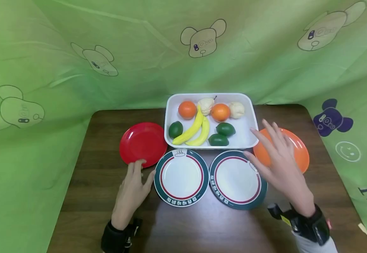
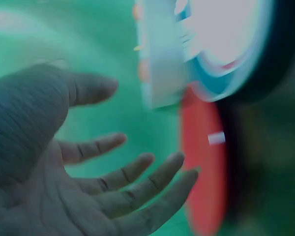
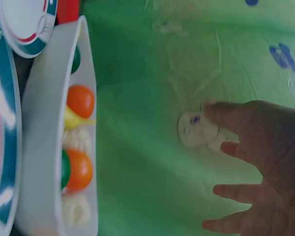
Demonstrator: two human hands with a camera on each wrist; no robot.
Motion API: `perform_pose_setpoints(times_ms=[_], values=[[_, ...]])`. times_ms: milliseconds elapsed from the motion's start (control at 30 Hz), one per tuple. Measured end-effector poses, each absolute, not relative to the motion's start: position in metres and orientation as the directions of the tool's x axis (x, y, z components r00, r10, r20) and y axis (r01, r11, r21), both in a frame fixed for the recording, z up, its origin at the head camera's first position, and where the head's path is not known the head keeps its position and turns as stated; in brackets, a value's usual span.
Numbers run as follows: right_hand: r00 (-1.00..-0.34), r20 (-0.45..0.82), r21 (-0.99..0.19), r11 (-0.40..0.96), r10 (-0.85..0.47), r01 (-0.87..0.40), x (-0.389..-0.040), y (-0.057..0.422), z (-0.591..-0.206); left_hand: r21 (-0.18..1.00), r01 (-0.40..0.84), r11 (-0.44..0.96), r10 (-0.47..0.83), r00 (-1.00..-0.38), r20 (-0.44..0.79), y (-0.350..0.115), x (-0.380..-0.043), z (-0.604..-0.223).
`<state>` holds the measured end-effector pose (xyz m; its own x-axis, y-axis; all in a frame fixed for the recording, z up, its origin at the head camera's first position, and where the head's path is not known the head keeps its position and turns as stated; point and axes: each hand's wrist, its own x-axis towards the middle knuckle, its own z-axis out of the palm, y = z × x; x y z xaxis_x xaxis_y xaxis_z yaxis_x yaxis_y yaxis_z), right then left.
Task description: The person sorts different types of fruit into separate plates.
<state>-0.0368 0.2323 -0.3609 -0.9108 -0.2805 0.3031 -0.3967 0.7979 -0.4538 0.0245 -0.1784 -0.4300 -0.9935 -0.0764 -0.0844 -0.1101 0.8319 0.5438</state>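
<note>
My left hand (image 1: 132, 191) is over the near edge of the red plate (image 1: 143, 142), its thumb close to the rim of the left green-rimmed white plate (image 1: 181, 178). In the left wrist view its fingers are spread and hold nothing. My right hand (image 1: 279, 161) hovers above the orange plate (image 1: 300, 151) and covers part of it, fingers spread, nothing held. Its thumb reaches over the right green-rimmed white plate (image 1: 238, 180). Behind the plates stands a white tray (image 1: 243, 138) with two bananas (image 1: 191, 130), two orange fruits (image 1: 220, 112), several green fruits (image 1: 225, 129) and two pale, roundish pieces (image 1: 236, 110).
All of this stands on a dark brown wooden table (image 1: 202, 232). A green cloth (image 1: 145, 63) with printed bear heads hangs behind and beside it. The four plates sit close around the tray's front and sides.
</note>
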Motion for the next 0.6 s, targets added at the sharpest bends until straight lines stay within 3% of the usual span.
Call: perform_pose_setpoints(times_ms=[133,233,400,600], values=[[-0.843,0.349,-0.397,0.751,-0.409,-0.528,-0.075,0.203,-0.349,0.58,-0.306,0.755,-0.205,-0.95,-0.234,-0.171,0.038,-0.455],[-0.791,0.304,-0.361,0.704,-0.531,-0.611,-0.108,0.176,-0.347,0.602,-0.384,0.7,-0.239,-0.92,-0.309,-0.163,0.042,-0.467],[-0.712,0.106,-0.337,0.649,-0.694,-0.682,-0.157,0.132,-0.363,0.661,-0.395,0.638,-0.22,-0.916,-0.335,-0.152,0.04,-0.478],[-0.618,-0.117,-0.295,0.622,-0.777,-0.725,-0.19,0.091,-0.411,0.684,-0.407,0.605,-0.214,-0.911,-0.353,-0.146,0.037,-0.48]])
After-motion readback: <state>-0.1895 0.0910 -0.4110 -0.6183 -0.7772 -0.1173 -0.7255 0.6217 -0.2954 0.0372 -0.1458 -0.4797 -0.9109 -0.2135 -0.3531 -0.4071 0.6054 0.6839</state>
